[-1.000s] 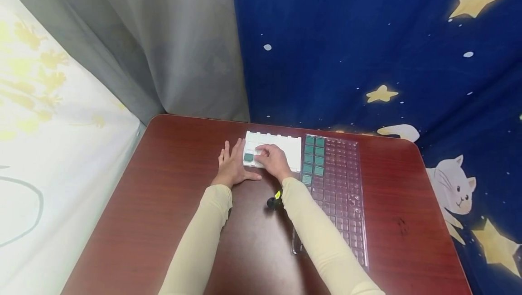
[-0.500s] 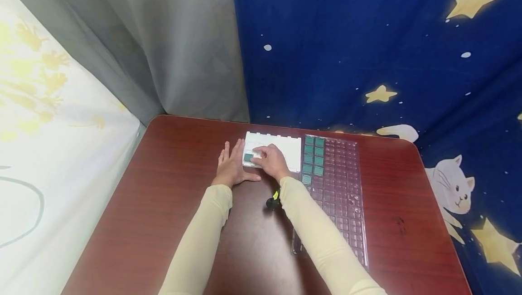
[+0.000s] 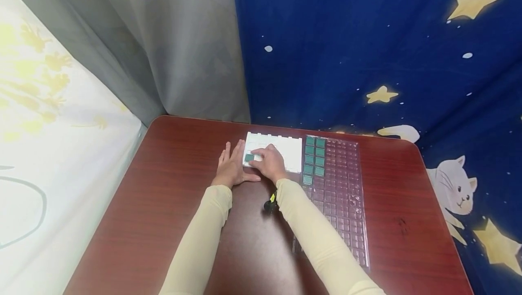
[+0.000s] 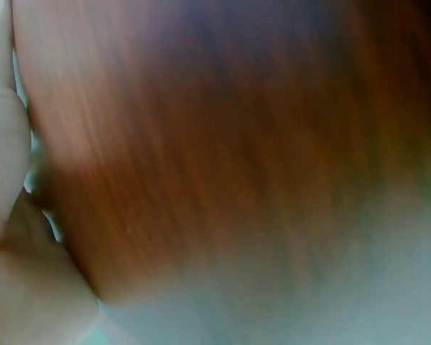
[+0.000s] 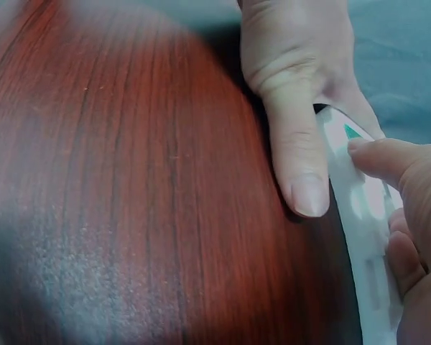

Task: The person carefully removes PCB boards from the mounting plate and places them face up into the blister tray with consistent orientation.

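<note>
A small green square chip (image 3: pixel 249 157) sits at the near left corner of a white slotted board (image 3: pixel 290 148) in the head view. My right hand (image 3: pixel 271 162) has its index finger and thumb at the chip's right-hand corners, pinching it. In the right wrist view the thumb meets the corner of the green chip (image 5: pixel 350 132), and the other fingers curl over the white board (image 5: pixel 370 269). My left hand (image 3: pixel 231 163) lies flat along the board's left edge, fingers straight and thumb stretched along the near side. The left wrist view shows only part of that hand (image 4: pixel 29 280), blurred.
A clear plastic tray (image 3: pixel 346 204) with many small compartments lies right of the board; several green chips (image 3: pixel 309 151) fill its far left columns. A black device with a yellow tag (image 3: pixel 269 204) is by the right wrist. Curtains hang beyond the dark red table (image 3: pixel 175 159).
My right hand has shifted slightly left, its finger and thumb coming from beside the green chip to its corners. The left hand and the board have stayed in place.
</note>
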### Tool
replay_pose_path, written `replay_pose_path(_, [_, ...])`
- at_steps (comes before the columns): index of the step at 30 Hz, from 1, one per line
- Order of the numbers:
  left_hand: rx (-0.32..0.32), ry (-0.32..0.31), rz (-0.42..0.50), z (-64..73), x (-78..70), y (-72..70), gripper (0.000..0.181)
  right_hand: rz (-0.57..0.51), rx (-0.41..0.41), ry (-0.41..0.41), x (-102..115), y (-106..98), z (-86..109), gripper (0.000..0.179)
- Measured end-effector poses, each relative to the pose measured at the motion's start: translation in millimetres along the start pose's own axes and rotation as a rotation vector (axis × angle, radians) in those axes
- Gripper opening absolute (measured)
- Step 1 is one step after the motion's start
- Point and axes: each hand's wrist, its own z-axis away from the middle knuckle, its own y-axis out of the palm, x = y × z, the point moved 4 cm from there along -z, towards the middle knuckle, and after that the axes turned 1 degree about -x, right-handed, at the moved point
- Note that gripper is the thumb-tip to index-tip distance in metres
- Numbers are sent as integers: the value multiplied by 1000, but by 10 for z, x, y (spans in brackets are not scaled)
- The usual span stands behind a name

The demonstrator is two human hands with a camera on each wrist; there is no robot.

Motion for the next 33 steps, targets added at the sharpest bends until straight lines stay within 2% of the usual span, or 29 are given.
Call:
replay_pose_path(3, [-4,8,2,5,0,-4,145,11,-6,7,8,15,2,38])
replay_pose_path(10, [42,9,2,8,12,10,149,37,-10,6,5,31,-1,35])
replay_pose_path(18, [45,8,4,3,26,20,149,51,-11,-3,4,53,-13,34])
replay_pose_path(25, [39,9,10,-1,17,15,150,140,9,-50,35,63,-17,34])
replay_pose_path(33, [26,15,9,-7,23,21,149,173,20,-39,56,96,-21,35])
